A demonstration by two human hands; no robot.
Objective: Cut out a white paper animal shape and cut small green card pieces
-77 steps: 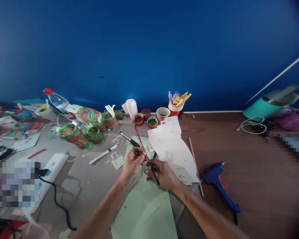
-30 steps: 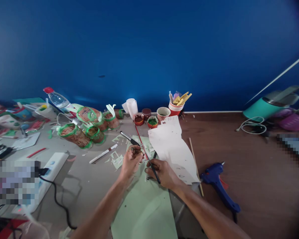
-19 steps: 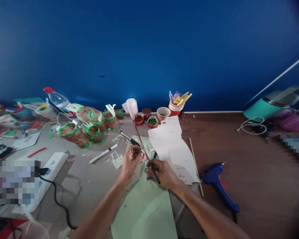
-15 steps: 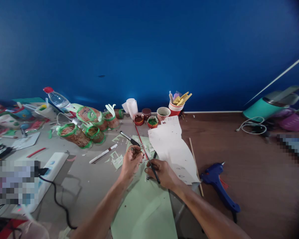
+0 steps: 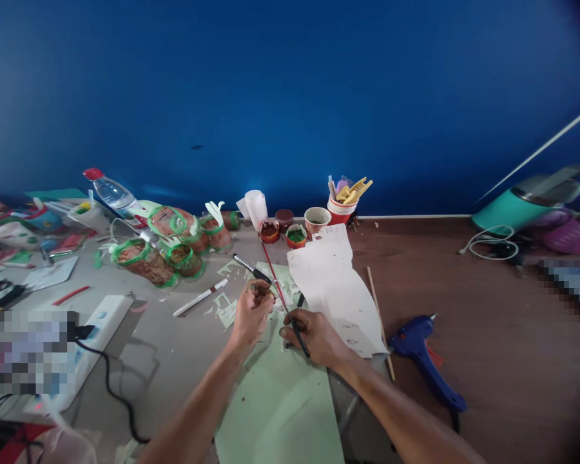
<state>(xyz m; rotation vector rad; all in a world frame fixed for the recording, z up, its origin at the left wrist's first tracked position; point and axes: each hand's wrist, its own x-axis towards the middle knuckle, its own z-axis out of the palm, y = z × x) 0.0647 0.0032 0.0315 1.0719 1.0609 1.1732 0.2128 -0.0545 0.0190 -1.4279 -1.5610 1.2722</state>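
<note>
Over the light green sheet (image 5: 280,399), my right hand (image 5: 312,335) is closed on a long thin brush (image 5: 274,270) with a red shaft and a black end. The shaft points away toward the small paint cups. My left hand (image 5: 254,308) is closed just left of the brush, its fingers curled; whatever they hold is too small to make out. A black and silver pen (image 5: 251,267) lies just beyond my left hand. Green paper scraps (image 5: 226,309) and a white marker (image 5: 200,298) are to its left.
Cups of red (image 5: 269,232) and green paint (image 5: 296,237) stand near the wall. White paper (image 5: 336,283), a wooden stick (image 5: 379,322) and a blue glue gun (image 5: 428,361) are right. Painted jars (image 5: 145,261), a bottle (image 5: 118,196) and a power strip (image 5: 96,335) are left.
My left hand has shifted slightly left, away from the brush. My right hand and the brush have hardly moved.
</note>
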